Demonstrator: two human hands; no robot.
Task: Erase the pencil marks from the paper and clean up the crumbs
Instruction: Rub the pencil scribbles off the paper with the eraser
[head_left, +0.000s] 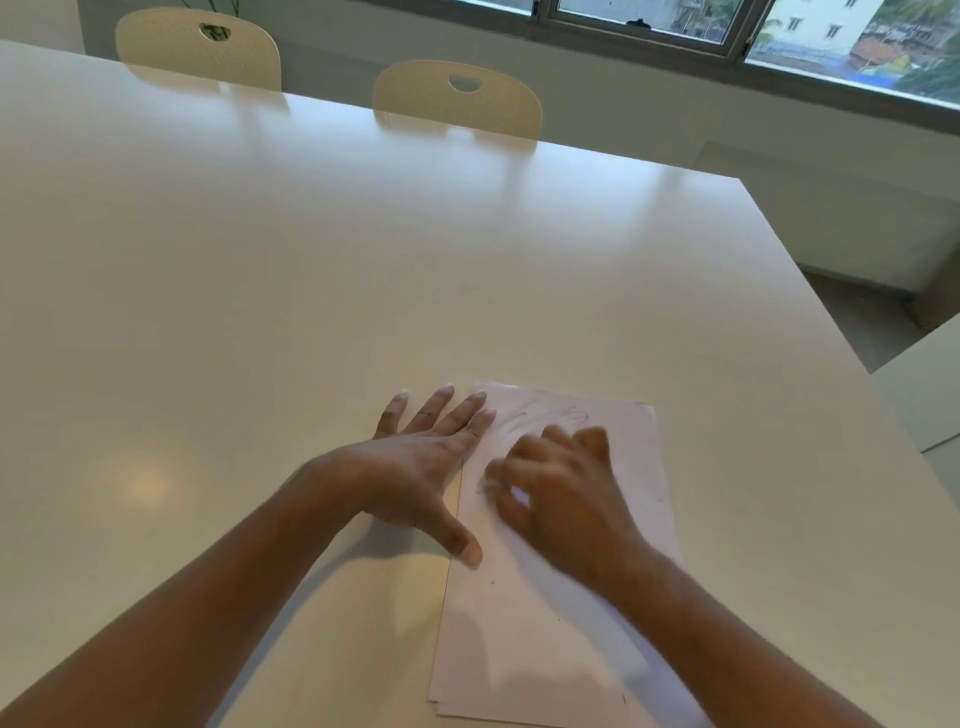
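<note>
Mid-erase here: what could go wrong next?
The left hand pins the paper only at its left edge; rubbing by the right hand, seemingly pinching a white eraser, could crumple the free side. Pencil marks beyond its knuckles might get missed. Sheets look stacked; the top one could slide.

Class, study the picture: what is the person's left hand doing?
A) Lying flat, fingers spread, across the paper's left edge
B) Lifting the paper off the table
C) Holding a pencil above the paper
A: the left hand lies flat with its fingers spread, partly on the paper and partly on the table.
</note>
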